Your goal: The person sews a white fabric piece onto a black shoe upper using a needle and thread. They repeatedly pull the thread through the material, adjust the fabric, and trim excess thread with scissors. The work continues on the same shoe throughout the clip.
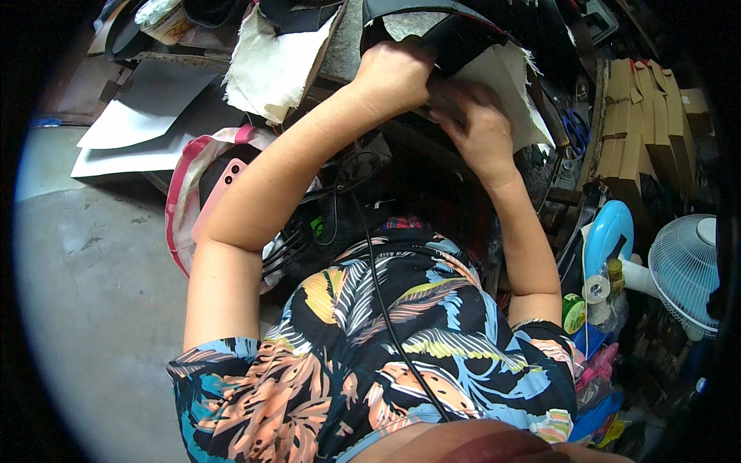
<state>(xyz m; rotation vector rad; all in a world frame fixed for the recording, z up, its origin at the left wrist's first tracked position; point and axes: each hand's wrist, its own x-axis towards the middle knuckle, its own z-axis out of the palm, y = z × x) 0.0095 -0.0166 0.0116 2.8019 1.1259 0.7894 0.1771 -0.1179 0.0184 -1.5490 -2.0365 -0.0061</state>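
Note:
At the bench's near edge, my left hand is closed on a black leather-like piece with a curved band along its far side. Its fingertips are hidden behind the piece. My right hand is beside it on the right, at the near edge of the same piece, with its thumb toward the left hand. Those fingers are blurred and partly in shadow, so their grip is unclear. Frayed white fabric spreads out beyond and to the right of the right hand.
More frayed white fabric lies left of my hands, near white sheets. A pink phone rests in a pink-rimmed bag by my left arm. Blue-handled scissors, stacked cardboard boxes and a fan are at right.

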